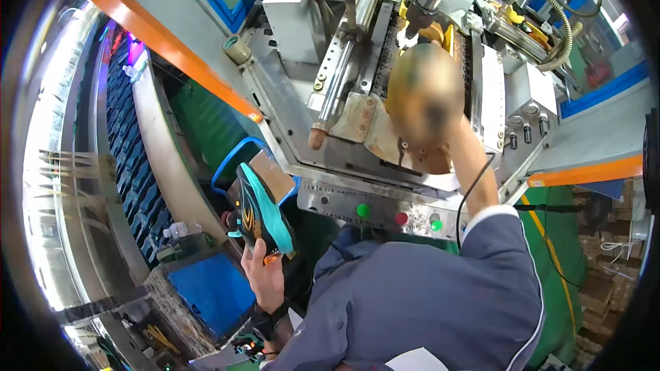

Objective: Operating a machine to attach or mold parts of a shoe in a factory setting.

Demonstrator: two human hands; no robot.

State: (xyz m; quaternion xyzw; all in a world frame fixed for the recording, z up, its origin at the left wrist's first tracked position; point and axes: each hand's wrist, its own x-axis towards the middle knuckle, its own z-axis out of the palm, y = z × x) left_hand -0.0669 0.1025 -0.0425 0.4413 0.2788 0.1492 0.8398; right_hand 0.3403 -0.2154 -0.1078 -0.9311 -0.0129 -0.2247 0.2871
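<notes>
My left hand [265, 276] is closed on one end of a shoe [261, 214], left of the machine. The shoe has a black upper with orange marks and a teal sole, and is tilted with its far end up. A dark band circles my left wrist. My right forearm [476, 168] reaches forward over the middle of the machine [357, 117]. A blurred oval patch covers my right hand, so its fingers and anything in them are hidden. Just beyond that patch, a dark metal spindle [421, 15] points down.
A front panel [330, 205] carries green and red buttons. Left are a blue-framed stand [240, 143] with a cardboard piece, a plastic bottle [177, 231], a blue board [212, 292] and a curved conveyor [168, 144]. Orange-edged grey frames [165, 41] flank the machine. A black cable [464, 199] hangs by my right arm.
</notes>
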